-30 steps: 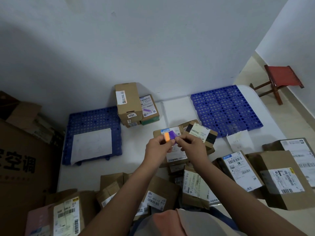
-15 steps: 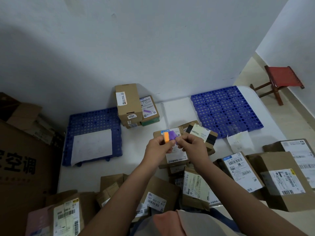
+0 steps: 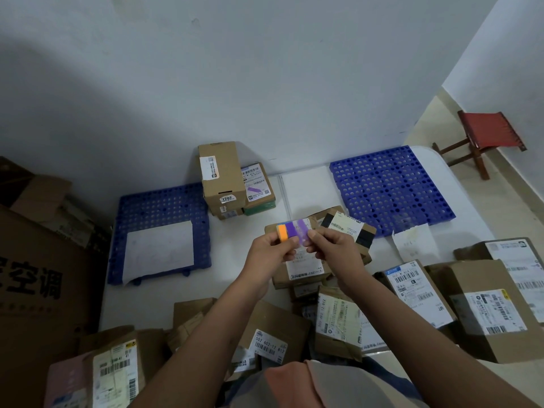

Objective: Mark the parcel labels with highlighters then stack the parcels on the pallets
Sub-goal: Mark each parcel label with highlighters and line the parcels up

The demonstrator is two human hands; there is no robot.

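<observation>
My left hand (image 3: 269,253) grips a small block of highlighters (image 3: 287,234), orange on the left and purple on the right. My right hand (image 3: 331,250) pinches a translucent purple cap (image 3: 303,235) just right of the purple highlighter. Both hands hover over a brown parcel (image 3: 303,267) with a white label. Two blue pallets lie on the white table: the left pallet (image 3: 160,206) carries a white sheet, the right pallet (image 3: 388,188) is bare. Two stacked parcels (image 3: 223,178) stand between them at the wall.
Several labelled brown parcels crowd the near table edge and the right side (image 3: 485,310). A big cardboard carton (image 3: 35,278) stands at the left. A loose paper slip (image 3: 413,242) lies by the right pallet. A red stool (image 3: 485,136) stands on the floor at far right.
My right hand has drawn the purple cap a little to the right, away from the highlighter block. My left hand has stayed almost still.
</observation>
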